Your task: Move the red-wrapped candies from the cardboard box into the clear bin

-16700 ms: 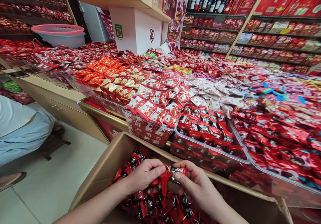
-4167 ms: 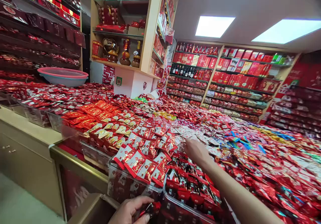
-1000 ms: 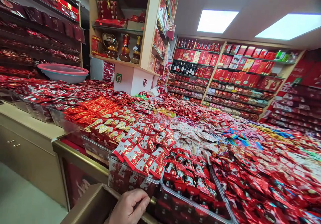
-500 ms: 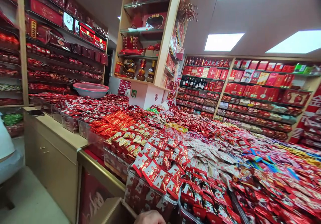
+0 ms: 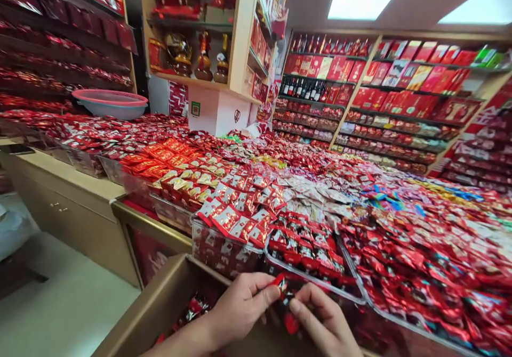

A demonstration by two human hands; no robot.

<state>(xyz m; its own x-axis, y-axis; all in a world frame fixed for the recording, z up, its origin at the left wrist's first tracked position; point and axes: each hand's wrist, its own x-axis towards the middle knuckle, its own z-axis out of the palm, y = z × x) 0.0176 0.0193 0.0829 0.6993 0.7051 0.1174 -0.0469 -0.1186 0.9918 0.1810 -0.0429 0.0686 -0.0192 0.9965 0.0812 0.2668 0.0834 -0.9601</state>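
Note:
My left hand and my right hand meet at the bottom of the view, above an open cardboard box with red-and-black wrapped candies inside. Both hands pinch small red-and-black candy packets, fingers closed on them. Just beyond my hands stands a clear plastic bin filled with rows of the same dark candies. To its left, another clear bin is heaped with red-and-white packets.
A wide counter holds a spread of red wrapped sweets. A pink basin sits at the back left. Wall shelves carry red boxes and bottles. A wooden cabinet and pale floor lie to the left.
The view has tipped back down. Both hands have come into sight together over the box, pinching candy packets; half a second ago only the top of my left hand showed.

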